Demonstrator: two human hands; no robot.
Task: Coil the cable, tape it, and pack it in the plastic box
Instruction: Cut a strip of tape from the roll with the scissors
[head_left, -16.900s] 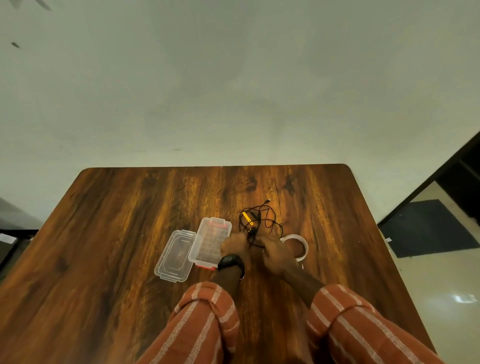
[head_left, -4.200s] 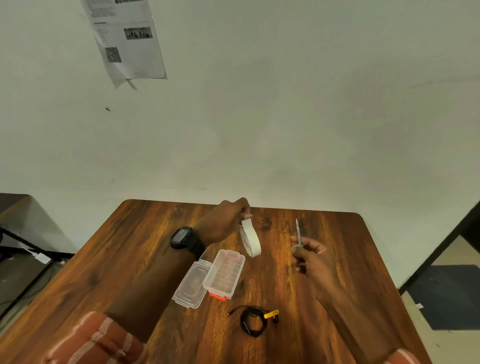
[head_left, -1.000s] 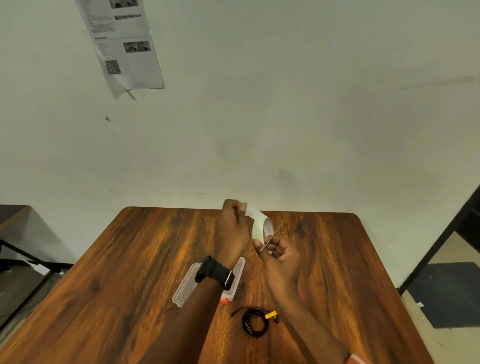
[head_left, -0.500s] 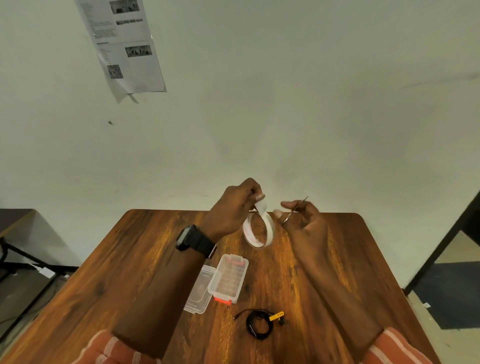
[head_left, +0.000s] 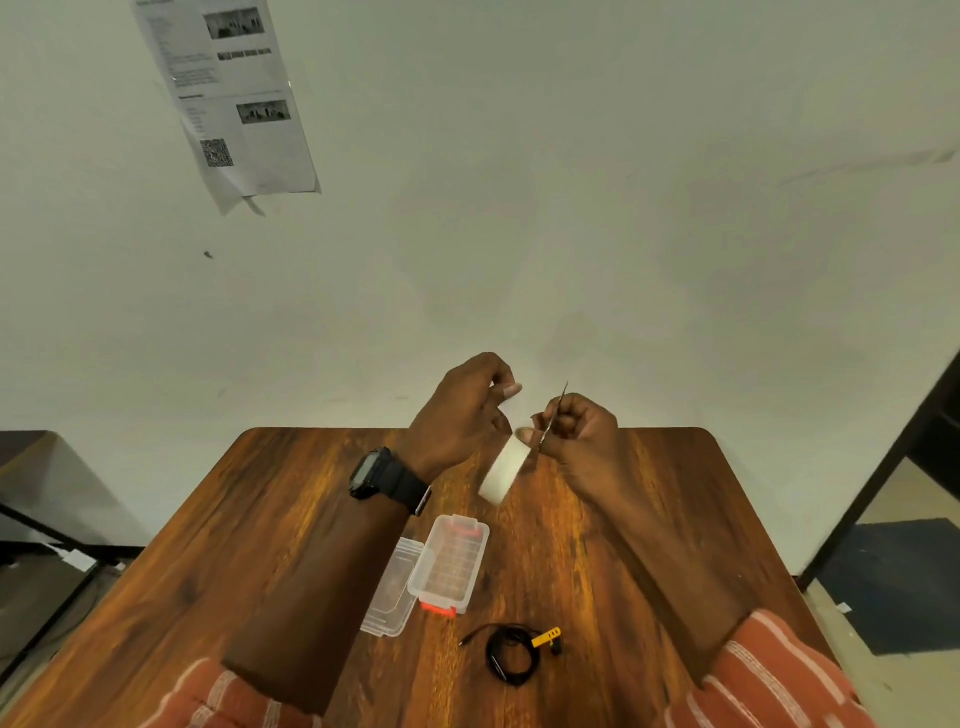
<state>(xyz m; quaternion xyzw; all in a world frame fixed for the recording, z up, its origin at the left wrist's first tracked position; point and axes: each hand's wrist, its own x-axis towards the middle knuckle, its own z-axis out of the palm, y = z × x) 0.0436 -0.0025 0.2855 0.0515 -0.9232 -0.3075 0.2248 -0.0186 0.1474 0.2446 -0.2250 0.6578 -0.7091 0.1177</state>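
Above the far half of a wooden table (head_left: 291, 519), a person's two hands meet in the air. Their left hand (head_left: 457, 415), a black watch (head_left: 382, 480) on its wrist, pinches a short tab of white tape between thumb and forefinger. Their right hand (head_left: 576, 436) is closed around small scissors (head_left: 553, 415), blade tips up, and also has the roll of tape (head_left: 501, 470), which hangs at its thumb. Nearer the person on the table, the clear plastic box (head_left: 449, 564) lies open, lid folded out beside it. Just beyond its near end rests the coiled black cable (head_left: 511, 654) with its yellow tag.
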